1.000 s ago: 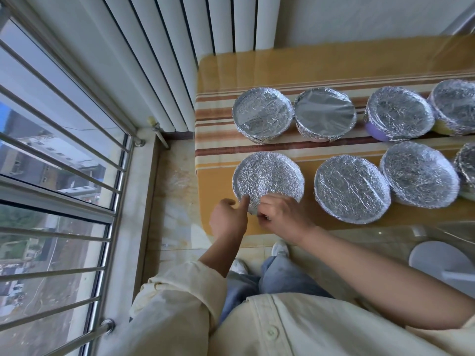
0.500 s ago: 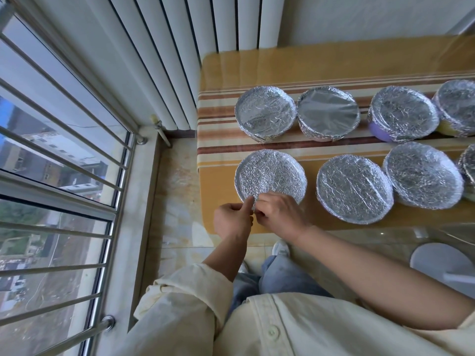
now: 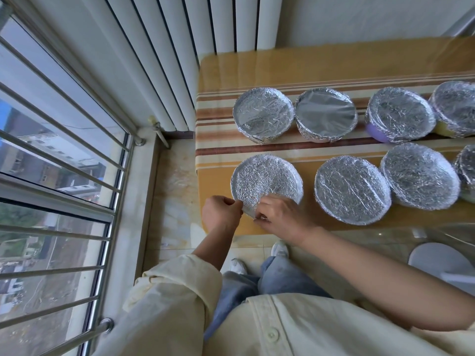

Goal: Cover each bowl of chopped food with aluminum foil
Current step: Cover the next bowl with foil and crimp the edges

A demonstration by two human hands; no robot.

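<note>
Several foil-covered bowls stand in two rows on a yellow striped table (image 3: 321, 62). The near-left bowl (image 3: 264, 178) has crinkled foil over its top. My left hand (image 3: 221, 214) and my right hand (image 3: 280, 217) both pinch the foil at that bowl's near edge, close together. To its right sit a second covered bowl (image 3: 352, 191) and a third (image 3: 419, 176). The back row holds a covered bowl (image 3: 263, 114), a smoother-foiled one (image 3: 326, 115), a purple one (image 3: 399, 114) and a yellow one (image 3: 455, 106). The bowls' contents are hidden under the foil.
A white radiator (image 3: 180, 47) stands behind the table's left end. A barred window (image 3: 59, 176) fills the left side. A marble sill and floor (image 3: 174, 191) lie between window and table. A white round stool (image 3: 442, 263) sits at the lower right.
Both hands stayed at the near edge of the near-left bowl, shifting slightly as they work the foil rim. The view drifted a little.
</note>
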